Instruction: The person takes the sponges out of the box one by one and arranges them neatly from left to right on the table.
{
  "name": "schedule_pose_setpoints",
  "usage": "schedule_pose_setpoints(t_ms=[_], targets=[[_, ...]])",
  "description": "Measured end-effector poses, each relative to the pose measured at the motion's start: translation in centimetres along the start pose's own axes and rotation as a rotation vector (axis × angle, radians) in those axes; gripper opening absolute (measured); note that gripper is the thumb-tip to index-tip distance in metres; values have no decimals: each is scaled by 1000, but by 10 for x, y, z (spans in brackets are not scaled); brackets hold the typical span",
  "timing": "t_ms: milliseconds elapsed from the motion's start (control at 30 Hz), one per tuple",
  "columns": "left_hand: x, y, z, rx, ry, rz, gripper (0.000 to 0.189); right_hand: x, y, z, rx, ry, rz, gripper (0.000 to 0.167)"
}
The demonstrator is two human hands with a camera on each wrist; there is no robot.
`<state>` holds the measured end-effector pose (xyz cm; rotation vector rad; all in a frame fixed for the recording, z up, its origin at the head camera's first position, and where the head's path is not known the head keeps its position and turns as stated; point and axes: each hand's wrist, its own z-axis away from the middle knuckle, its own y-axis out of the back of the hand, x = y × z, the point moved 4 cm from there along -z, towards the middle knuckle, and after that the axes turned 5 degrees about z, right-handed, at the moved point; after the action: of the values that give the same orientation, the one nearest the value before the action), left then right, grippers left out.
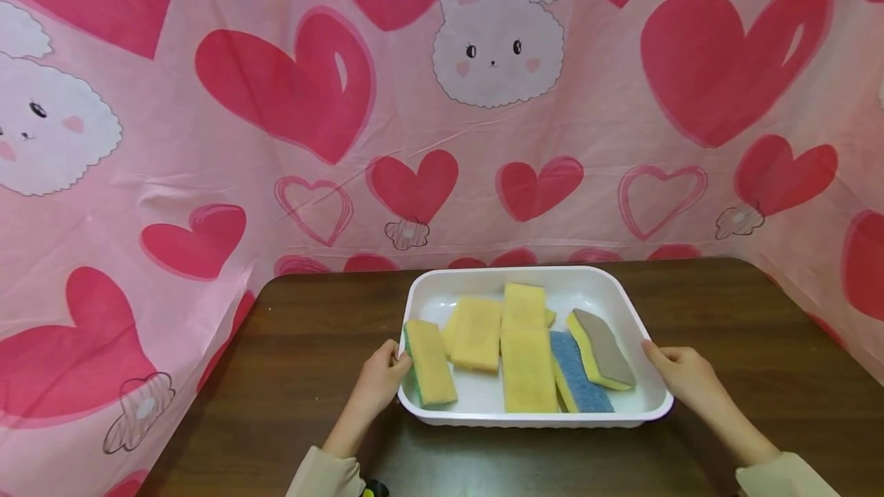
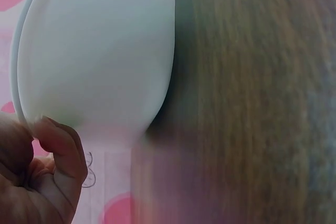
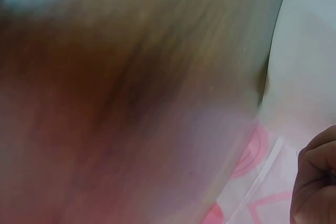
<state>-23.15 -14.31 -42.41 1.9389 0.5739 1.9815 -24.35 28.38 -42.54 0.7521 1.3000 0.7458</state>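
A white rectangular tray (image 1: 539, 419) holds several sponges, most with their yellow faces up. My left hand (image 1: 381, 376) grips its left rim, thumb over the edge and fingers curled beneath, as the left wrist view also shows at the tray's wall (image 2: 105, 51). On the opposite side my right hand (image 1: 680, 374) pinches the right rim, thumb on top. Closest to the left thumb leans a yellow sponge (image 1: 431, 363) with a green edge. Toward the right lie a blue-faced sponge (image 1: 582, 378) and a grey-faced sponge (image 1: 604, 347), both with yellow sides.
Under the tray is a dark brown wooden table (image 1: 297, 328). A pink cloth (image 1: 414, 121) printed with hearts and rabbits hangs behind it and along both sides. A small black and yellow object (image 1: 374, 488) shows by the left sleeve at the bottom edge.
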Motion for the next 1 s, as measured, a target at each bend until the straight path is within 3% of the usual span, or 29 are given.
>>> schedule_pose_setpoints(t_ms=[1000], targets=[[-8, 20, 2, 14, 15, 10, 10, -18, -11, 2, 13, -18, -16, 58]])
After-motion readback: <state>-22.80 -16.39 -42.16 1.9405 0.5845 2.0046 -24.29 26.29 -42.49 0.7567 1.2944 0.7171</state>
